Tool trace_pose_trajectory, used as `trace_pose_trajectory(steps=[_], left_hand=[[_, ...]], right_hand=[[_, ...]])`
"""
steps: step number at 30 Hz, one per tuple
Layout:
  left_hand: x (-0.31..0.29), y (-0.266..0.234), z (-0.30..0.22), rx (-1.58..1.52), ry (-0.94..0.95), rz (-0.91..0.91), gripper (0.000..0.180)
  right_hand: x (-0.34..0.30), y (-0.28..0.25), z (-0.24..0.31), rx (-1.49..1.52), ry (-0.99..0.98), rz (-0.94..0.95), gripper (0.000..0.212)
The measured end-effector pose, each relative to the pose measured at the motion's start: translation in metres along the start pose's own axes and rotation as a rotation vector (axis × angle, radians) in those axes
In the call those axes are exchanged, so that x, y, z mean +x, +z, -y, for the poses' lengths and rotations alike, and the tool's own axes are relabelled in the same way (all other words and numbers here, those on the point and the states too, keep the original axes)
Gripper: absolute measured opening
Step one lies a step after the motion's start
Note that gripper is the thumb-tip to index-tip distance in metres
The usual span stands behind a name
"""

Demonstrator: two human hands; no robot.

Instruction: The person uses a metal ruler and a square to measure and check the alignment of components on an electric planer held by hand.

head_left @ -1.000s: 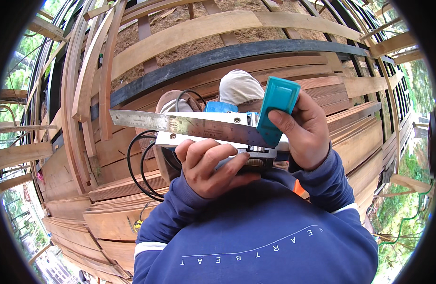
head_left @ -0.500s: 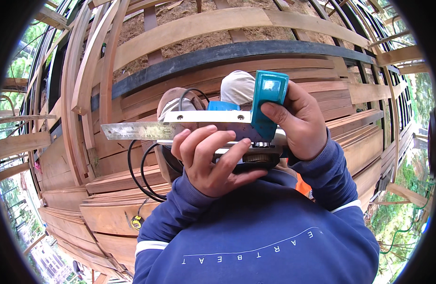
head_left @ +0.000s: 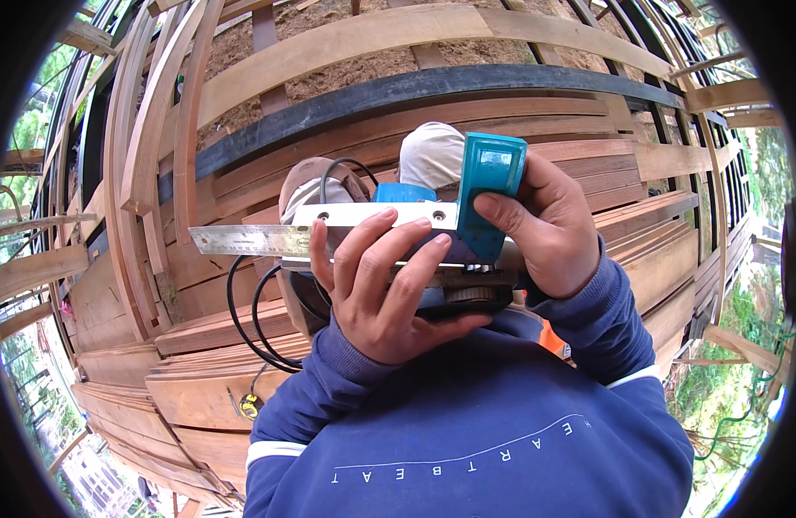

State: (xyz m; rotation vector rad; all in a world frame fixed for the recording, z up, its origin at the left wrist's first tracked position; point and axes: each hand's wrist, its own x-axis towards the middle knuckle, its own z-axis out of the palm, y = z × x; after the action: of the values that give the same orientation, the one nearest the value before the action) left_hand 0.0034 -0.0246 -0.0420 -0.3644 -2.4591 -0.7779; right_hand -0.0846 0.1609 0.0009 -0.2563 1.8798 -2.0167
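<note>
A teal-handled try square [head_left: 491, 186] is pinched by its thick stock between the thumb and fingers of my right hand [head_left: 553, 224]. Its metal blade, marked like a ruler, runs left along an electric hand planer [head_left: 355, 212], whose pale metal edge strip carries two screws. Blue casing and a dark round knob also show on the planer. My left hand [head_left: 381, 281] is closed round the planer's near side, fingers laid over the square's blade and thumb below near the knob. Those fingers cover the middle of the blade, and my hands hide much of the planer's body.
Stacked timber boards [head_left: 243, 380] lie beneath and around me. A yellow-and-black tape measure [head_left: 249, 405] rests on them at lower left. The planer's black cable [head_left: 236, 302] loops at left. A dark beam [head_left: 415, 104] crosses ahead, with upright planks [head_left: 143, 173] at far left.
My left fingers have slid up over the square's blade onto the planer's pale strip. The blade's free end has shifted slightly right; my right hand keeps its grip on the stock.
</note>
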Motion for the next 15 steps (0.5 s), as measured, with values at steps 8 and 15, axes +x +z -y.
trace_pose_trajectory(steps=[8,15], left_hand=[[-0.0001,-0.0035,-0.0020,0.010,0.033,0.033,0.081],[-0.0016,-0.0031,-0.0030,0.013,0.035,0.026,0.081]], right_hand=[[-0.0046,-0.0029,-0.0010,-0.026,0.011,-0.001,0.027],[-0.0071,-0.0028,-0.0006,-0.013,0.008,-0.003,0.027]])
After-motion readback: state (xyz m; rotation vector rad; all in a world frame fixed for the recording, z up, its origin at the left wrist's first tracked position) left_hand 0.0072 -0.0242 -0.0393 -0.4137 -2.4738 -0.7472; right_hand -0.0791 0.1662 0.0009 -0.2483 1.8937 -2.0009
